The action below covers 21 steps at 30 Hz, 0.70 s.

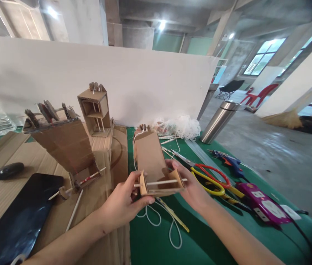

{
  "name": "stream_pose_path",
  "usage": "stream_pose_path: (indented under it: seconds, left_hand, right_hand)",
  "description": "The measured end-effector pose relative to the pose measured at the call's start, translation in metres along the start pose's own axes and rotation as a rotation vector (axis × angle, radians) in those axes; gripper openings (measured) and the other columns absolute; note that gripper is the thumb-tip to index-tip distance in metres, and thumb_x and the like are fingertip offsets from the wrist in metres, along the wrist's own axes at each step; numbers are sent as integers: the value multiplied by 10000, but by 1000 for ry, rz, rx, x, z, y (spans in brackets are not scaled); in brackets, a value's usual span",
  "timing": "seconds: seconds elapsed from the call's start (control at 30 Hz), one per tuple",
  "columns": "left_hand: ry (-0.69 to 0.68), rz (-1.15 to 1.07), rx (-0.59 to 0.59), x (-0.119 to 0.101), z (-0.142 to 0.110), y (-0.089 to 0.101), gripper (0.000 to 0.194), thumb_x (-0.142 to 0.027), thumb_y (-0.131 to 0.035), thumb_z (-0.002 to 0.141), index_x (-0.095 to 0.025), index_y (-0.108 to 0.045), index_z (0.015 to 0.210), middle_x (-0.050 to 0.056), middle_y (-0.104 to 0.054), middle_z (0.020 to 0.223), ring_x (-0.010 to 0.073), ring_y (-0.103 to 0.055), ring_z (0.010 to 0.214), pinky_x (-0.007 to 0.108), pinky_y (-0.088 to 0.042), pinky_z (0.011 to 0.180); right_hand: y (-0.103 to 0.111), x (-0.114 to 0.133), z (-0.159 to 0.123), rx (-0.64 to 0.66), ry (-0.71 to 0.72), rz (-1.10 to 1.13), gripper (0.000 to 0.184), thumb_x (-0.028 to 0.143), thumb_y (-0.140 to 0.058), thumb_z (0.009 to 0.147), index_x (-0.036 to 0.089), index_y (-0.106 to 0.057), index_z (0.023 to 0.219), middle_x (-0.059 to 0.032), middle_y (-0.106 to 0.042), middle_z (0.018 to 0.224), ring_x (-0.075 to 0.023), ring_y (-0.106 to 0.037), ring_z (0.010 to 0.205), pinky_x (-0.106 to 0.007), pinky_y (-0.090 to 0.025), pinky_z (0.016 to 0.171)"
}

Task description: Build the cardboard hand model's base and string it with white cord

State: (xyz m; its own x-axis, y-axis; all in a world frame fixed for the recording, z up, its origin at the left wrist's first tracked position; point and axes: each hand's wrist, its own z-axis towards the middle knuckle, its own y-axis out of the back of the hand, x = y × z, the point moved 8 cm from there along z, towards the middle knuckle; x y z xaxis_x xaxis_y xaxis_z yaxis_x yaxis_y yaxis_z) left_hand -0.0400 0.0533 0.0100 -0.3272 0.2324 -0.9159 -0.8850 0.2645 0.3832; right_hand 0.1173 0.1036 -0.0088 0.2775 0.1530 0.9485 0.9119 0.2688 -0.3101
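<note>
Between my hands is a long cardboard box model [151, 154], tilted, its near end toward me. A thin wooden stick [162, 182] runs across that end through two cardboard side tabs. My left hand [126, 195] grips the near left corner with thumb and fingers. On the other side my right hand [186, 180] holds the right edge, its fingers partly hidden behind the cardboard. White string [172, 232] trails from the model and loops on the green table below. A yellowish strip [175, 215] lies beside the string.
Left stand a wide cardboard model [62, 143] and a small cardboard tower [95, 114]; a phone-like black slab [20, 221] and black mouse [8, 171] lie near. Right are scissors [213, 176], a glue gun [229, 162], a purple power strip [263, 202] and a steel flask [219, 121].
</note>
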Motion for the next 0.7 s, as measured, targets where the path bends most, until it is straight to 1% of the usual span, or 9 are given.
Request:
stream_pose_path:
  seconds: [0.07, 0.13, 0.27, 0.37, 0.47, 0.5, 0.57, 0.63, 0.7]
  left_hand:
    - [-70, 84, 17, -6, -3, -1, 445, -245, -611, 798, -250, -438, 1208, 24, -682, 885, 156, -635, 659, 236, -484, 541]
    - [-163, 167, 11, -12, -7, -1, 458, -164, -588, 778, -257, -464, 1209, 23, -666, 892, 168, -638, 743, 236, -498, 594]
    - [-302, 336, 5, -20, -11, -2, 489, -104, -569, 749, -268, -497, 1204, -6, -633, 801, 156, -605, 671, 243, -500, 613]
    - [-365, 355, 53, -22, -12, -7, 520, -90, -562, 758, -291, -481, 1231, 29, -657, 982, 152, -619, 698, 253, -512, 656]
    - [-443, 382, 76, -23, -14, -11, 564, -89, -546, 780, -316, -426, 1283, 51, -642, 1120, 178, -643, 846, 289, -515, 760]
    - [-467, 406, 56, -24, -14, -11, 584, -95, -544, 788, -316, -392, 1307, 52, -648, 1108, 189, -640, 888, 306, -511, 790]
    - [-485, 465, -23, -24, -14, -8, 618, -117, -533, 810, -292, -313, 1360, 48, -669, 996, 201, -636, 907, 332, -504, 813]
    - [-449, 517, -128, -23, -11, -2, 617, -163, -511, 841, -239, -253, 1396, 21, -657, 806, 199, -639, 819, 343, -508, 789]
    - [-365, 572, -196, -19, -7, 2, 554, -218, -478, 871, -194, -273, 1386, -19, -605, 655, 189, -625, 702, 346, -515, 751]
  right_hand:
    - [0, 3, -2, 7, 9, 9, 397, 521, -551, 824, 252, -551, 1116, -68, -663, 1075, -265, -635, 941, -374, -518, 741]
    - [-1, 7, -4, 16, 18, -5, 416, 514, -550, 824, 283, -503, 1167, -65, -647, 1132, -264, -639, 952, -381, -520, 739]
    - [-12, 10, -8, 91, 7, 30, 435, 455, -566, 811, 320, -462, 1212, -52, -657, 1119, -265, -641, 965, -419, -512, 781]
    - [-19, 9, -9, 147, 4, 69, 373, 420, -548, 819, 297, -521, 1170, -59, -677, 1065, -273, -650, 952, -429, -509, 781]
    - [-15, 9, -8, 121, 64, 35, 351, 425, -570, 810, 264, -576, 1121, -75, -692, 1024, -279, -663, 913, -434, -507, 779]
    - [-11, 10, -6, 95, 91, 23, 370, 424, -592, 798, 267, -572, 1133, -75, -692, 1031, -280, -665, 908, -437, -505, 784]
    - [-1, 16, -5, 27, 165, 18, 444, 414, -644, 761, 286, -546, 1176, -73, -681, 1077, -285, -657, 934, -442, -502, 800]
    - [11, 28, -4, -52, 261, 29, 512, 397, -680, 729, 300, -519, 1205, -73, -653, 1147, -296, -626, 1011, -445, -493, 834]
    - [24, 43, -5, -131, 375, 33, 536, 359, -704, 707, 306, -513, 1205, -63, -622, 1203, -294, -579, 1094, -440, -468, 895]
